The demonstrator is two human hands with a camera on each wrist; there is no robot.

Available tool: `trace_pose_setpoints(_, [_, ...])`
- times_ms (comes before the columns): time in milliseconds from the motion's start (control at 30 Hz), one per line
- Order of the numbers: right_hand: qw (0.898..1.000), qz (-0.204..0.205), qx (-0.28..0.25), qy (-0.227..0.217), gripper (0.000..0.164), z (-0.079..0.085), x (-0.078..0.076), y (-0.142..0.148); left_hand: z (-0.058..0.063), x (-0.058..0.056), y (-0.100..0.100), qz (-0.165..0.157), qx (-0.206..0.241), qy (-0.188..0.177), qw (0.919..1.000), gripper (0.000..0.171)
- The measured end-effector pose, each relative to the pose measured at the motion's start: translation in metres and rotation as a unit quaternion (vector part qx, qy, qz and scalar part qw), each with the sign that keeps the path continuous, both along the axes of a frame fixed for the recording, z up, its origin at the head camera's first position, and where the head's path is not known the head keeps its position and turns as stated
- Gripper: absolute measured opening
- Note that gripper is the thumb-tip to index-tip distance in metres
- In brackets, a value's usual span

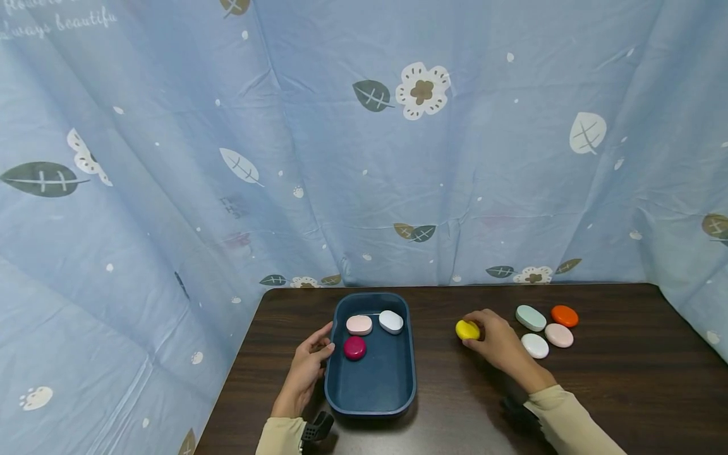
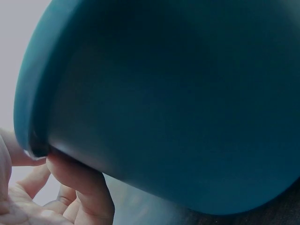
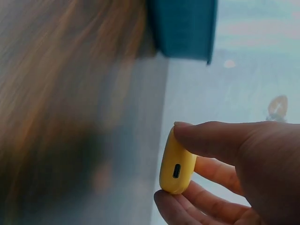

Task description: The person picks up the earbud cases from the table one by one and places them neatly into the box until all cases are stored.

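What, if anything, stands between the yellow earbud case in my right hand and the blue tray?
Nothing visible. Only dark tabletop lies between the yellow earbud case, pinched by your right hand, and the blue tray. The four loose cases lie to the right, outside that path; the tray's raised rim would likely need clearing.

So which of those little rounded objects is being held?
The glossy yellow rounded object, pinched by the person's right hand; seven others lie in the dark blue rectangular tray or on the brown wood-grain table.

Brown table point(image 1: 443, 398) — tray point(image 1: 372, 392), four cases point(image 1: 559, 335).
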State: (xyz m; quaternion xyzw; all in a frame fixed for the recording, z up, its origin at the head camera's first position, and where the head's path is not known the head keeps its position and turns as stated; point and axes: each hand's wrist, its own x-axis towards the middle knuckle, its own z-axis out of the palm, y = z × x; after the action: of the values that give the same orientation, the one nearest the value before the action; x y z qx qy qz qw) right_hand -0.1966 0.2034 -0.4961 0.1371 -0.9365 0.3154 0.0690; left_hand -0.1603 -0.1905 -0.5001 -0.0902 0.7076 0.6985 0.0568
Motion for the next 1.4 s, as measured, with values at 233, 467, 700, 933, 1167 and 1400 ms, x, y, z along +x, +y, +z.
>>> trace_pose_setpoints(233, [0.999,0.023,-0.035,0.006,0.041,0.018,0.004,-0.023,-0.001,0.000,0.000,0.001,0.004,0.002,1.0000,0.049])
trace_pose_setpoints(467, [0.997,0.042,-0.057,0.019,0.041,0.031,0.007,-0.045,0.000,0.001,0.000,0.002,0.006,0.003,1.0000,0.049])
trace_pose_setpoints(700, [0.994,0.073,-0.077,0.023,0.042,0.041,0.007,-0.064,-0.002,-0.001,-0.001,0.005,0.006,0.000,1.0000,0.049])
trace_pose_setpoints(933, [0.993,0.082,-0.082,0.014,0.042,0.049,0.006,-0.086,-0.002,-0.001,-0.001,0.008,0.008,0.000,0.9999,0.049])
trace_pose_setpoints(1167, [0.992,0.094,-0.089,0.004,0.041,0.054,0.007,-0.107,0.000,0.000,0.000,0.009,0.009,-0.001,0.9999,0.049])
trace_pose_setpoints(1400, [0.989,0.119,-0.082,-0.002,0.041,0.055,0.005,-0.123,0.001,0.000,0.000,0.009,0.010,-0.003,0.9999,0.048])
